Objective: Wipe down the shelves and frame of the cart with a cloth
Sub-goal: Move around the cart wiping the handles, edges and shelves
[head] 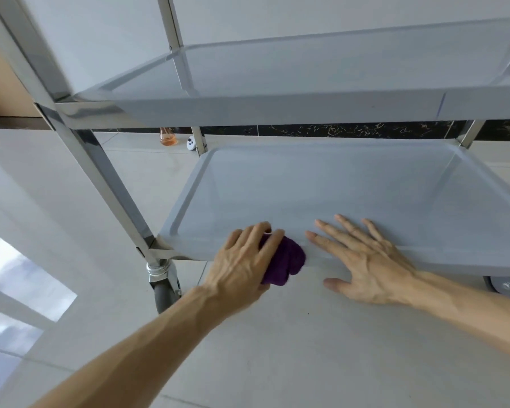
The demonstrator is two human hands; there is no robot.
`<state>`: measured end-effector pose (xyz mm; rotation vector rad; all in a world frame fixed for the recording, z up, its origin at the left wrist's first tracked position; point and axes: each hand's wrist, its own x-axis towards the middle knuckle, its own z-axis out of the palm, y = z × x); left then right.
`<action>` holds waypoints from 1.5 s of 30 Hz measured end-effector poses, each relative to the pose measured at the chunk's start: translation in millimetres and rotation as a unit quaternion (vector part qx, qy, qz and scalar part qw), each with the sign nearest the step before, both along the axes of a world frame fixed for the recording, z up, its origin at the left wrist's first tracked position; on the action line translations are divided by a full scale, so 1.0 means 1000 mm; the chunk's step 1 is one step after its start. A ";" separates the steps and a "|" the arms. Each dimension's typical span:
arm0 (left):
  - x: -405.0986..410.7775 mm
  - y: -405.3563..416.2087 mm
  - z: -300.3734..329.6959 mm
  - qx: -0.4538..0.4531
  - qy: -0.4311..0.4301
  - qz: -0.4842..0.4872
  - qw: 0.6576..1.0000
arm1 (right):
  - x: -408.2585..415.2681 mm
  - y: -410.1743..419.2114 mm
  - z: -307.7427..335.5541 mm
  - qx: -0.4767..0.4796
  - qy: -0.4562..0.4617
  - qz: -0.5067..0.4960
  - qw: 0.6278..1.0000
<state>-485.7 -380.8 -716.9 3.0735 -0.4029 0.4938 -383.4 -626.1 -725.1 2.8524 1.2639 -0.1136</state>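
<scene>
The left hand (245, 260) is clutching a bunched purple cloth (286, 265) and pressing it against the near rim of the cart's bottom shelf (336, 189), not far from the shelf's near-left corner. The right hand (368, 260) is lying flat just beside it, fingers spread over the same rim, gripping nothing. That rim's long axis is running left to right across the view, so most of the unwiped edge probably lies to the right, under and beyond the right hand. Both the bottom shelf and the middle shelf (321, 69) are holding nothing. The steel corner post (106, 172) is standing just left of the cloth.
</scene>
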 end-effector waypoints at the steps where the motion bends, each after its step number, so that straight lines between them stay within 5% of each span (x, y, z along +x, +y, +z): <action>1: 0.006 -0.014 0.002 0.008 -0.001 0.001 1.000 | 0.001 -0.002 0.002 0.006 0.015 0.004 1.000; 7: 0.004 -0.018 0.003 -0.024 0.000 0.021 0.999 | 0.003 -0.012 0.028 0.101 0.104 0.019 0.989; 15: 0.005 -0.012 0.003 -0.092 0.033 0.044 0.994 | -0.042 0.041 0.039 0.208 0.003 0.139 0.968; 23: -0.010 0.049 0.012 0.040 0.093 0.064 0.993 | -0.061 0.075 0.036 0.092 -0.091 0.103 0.986; 32: -0.014 0.042 0.008 -0.003 -0.037 0.023 0.999 | -0.064 0.104 0.023 -0.038 -0.190 0.062 0.979; 38: -0.015 0.047 0.008 -0.009 -0.019 0.018 1.000 | -0.039 0.031 0.031 -0.029 -0.171 0.083 0.981; 45: -0.013 0.047 0.007 -0.036 -0.016 0.010 0.999 | -0.024 -0.073 0.027 -0.039 -0.189 -0.010 0.981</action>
